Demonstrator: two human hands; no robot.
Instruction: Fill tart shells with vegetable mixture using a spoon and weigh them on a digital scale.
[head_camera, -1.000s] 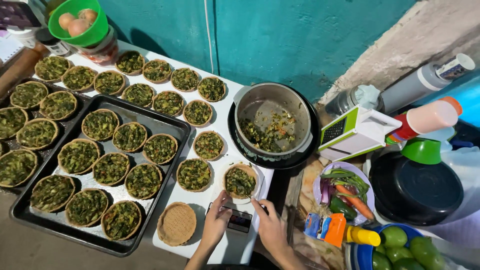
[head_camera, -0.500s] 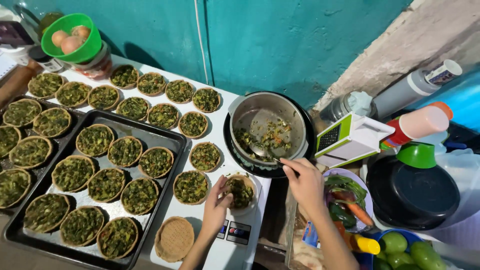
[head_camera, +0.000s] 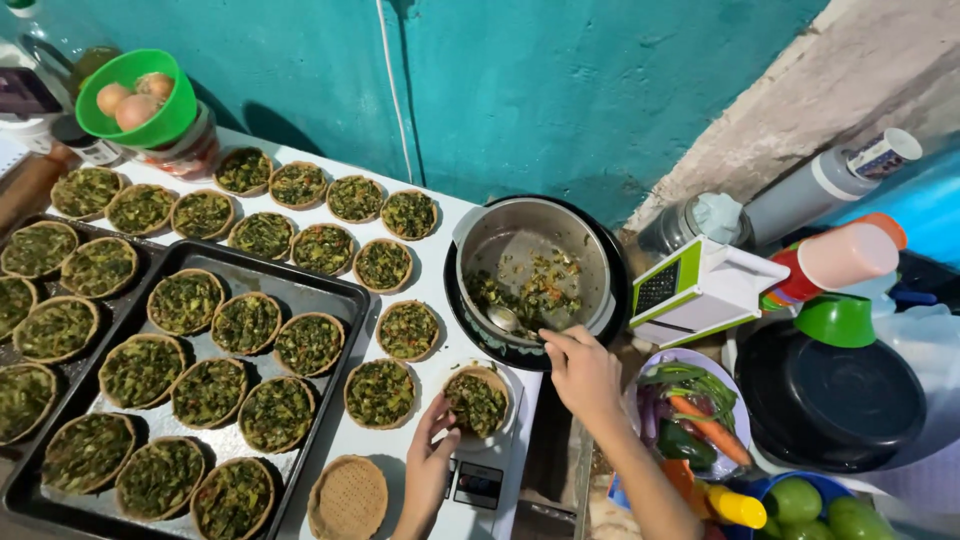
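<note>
My right hand (head_camera: 583, 372) grips the handle of a metal spoon (head_camera: 506, 319) whose bowl rests in the chopped green filling inside a steel pot (head_camera: 535, 270). My left hand (head_camera: 430, 458) touches the near side of a filled tart shell (head_camera: 477, 399) that sits on a small white kitchen scale (head_camera: 480, 478). An empty tart shell (head_camera: 347, 496) lies just left of my left hand. Several filled tarts (head_camera: 380, 392) stand around them on the white table (head_camera: 438, 290).
A dark baking tray (head_camera: 340, 290) with several filled tarts lies at left. A green bowl of eggs (head_camera: 135, 98) stands at the back left. At right are a white-and-green grater (head_camera: 700, 288), a plate of vegetables (head_camera: 690, 410), a black pan (head_camera: 830, 395) and green fruit (head_camera: 815, 510).
My right hand went from beside the scale up to the pot and took hold of the spoon. My left hand stayed at the tart on the scale.
</note>
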